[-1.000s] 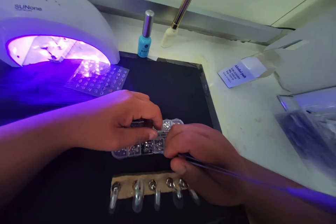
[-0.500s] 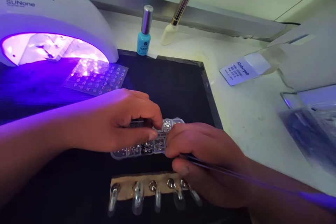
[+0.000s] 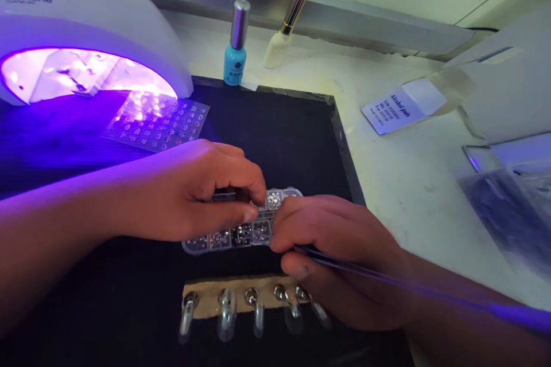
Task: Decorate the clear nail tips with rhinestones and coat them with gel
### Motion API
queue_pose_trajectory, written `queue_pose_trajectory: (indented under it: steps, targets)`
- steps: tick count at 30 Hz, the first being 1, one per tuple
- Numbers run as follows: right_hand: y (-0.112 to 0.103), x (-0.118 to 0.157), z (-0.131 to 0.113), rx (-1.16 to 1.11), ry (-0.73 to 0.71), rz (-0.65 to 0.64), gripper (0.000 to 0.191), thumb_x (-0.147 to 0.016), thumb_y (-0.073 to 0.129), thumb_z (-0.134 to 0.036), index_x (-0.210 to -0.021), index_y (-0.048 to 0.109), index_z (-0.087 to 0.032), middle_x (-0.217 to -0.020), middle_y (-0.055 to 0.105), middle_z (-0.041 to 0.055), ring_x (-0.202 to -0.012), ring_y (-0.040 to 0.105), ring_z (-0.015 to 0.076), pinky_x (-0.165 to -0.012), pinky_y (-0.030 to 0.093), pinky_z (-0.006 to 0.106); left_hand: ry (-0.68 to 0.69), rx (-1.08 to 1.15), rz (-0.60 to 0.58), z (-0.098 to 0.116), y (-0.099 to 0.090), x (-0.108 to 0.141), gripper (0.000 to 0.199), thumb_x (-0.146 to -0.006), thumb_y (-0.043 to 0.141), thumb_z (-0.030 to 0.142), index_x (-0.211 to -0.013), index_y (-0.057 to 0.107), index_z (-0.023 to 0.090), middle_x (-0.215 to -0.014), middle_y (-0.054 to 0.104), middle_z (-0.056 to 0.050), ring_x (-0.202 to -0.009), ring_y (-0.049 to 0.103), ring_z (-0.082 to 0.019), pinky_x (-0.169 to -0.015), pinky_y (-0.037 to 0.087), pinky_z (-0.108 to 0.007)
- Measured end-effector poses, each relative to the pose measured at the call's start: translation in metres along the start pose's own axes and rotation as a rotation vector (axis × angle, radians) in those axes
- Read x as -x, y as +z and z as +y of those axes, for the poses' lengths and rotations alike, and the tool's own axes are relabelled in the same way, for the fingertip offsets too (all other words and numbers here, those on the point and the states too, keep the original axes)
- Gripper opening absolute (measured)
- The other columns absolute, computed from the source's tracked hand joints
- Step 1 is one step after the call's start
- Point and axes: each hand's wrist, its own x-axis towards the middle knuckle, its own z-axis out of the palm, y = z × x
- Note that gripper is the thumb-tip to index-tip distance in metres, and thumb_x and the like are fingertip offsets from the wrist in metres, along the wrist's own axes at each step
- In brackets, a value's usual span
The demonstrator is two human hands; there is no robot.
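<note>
While our right hand (image 3: 331, 258) pinches a thin stick (image 3: 365, 269) against the gem tray (image 3: 228, 238), our left hand (image 3: 189, 195) curls over the tray, its grip impossible to tell.

rhinestone case (image 3: 241, 236) partly hidden behind the left hand (image 3: 202, 192) and right hand (image 3: 336, 258)

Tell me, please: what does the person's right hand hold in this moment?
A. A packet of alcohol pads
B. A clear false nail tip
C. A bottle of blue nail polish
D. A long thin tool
D. The right hand grips a long thin tool between thumb and fingers, its tip pointing toward the rhinestone case.
</note>
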Motion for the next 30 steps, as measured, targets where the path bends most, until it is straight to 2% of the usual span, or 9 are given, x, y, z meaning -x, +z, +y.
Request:
queue_pose_trajectory:
  steps: [6, 13, 30]
  targets:
    - [0.0001, 0.0008, 0.0023, 0.018, -0.006, -0.01, 0.013, -0.103, 0.055, -0.024, -0.09, 0.056, -0.019, -0.078, 0.06, -0.0014, -0.072, 0.056, 0.0109, -0.068, 0.048, 0.023, -0.018, -0.017, -0.008, 0.001, -0.001, 0.0, 0.01, -0.096, 0.061, 0.024, -0.095, 0.071, 0.022, -0.083, 0.064, 0.001, -0.074, 0.06, -0.012, -0.064, 0.041, -0.025]
    - [-0.0015, 0.0028, 0.0012, 0.006, 0.006, -0.022, 0.019, -0.105, 0.053, -0.028, -0.09, 0.058, -0.019, -0.076, 0.06, -0.0015, -0.07, 0.055, 0.0098, -0.067, 0.048, 0.021, -0.022, -0.005, -0.004, 0.0013, -0.0007, -0.0001, 0.01, -0.094, 0.061, 0.021, -0.096, 0.071, 0.023, -0.084, 0.064, 0.002, -0.074, 0.059, -0.011, -0.065, 0.041, -0.023]
    - [-0.0002, 0.0031, 0.002, 0.003, 0.006, -0.003, 0.012, -0.105, 0.054, -0.025, -0.094, 0.057, -0.019, -0.08, 0.061, -0.0012, -0.074, 0.057, 0.0096, -0.069, 0.05, 0.021, -0.021, 0.004, -0.003, 0.0009, -0.0011, -0.0005, 0.01, -0.093, 0.062, 0.022, -0.095, 0.071, 0.024, -0.085, 0.067, 0.0, -0.074, 0.061, -0.013, -0.064, 0.044, -0.026]
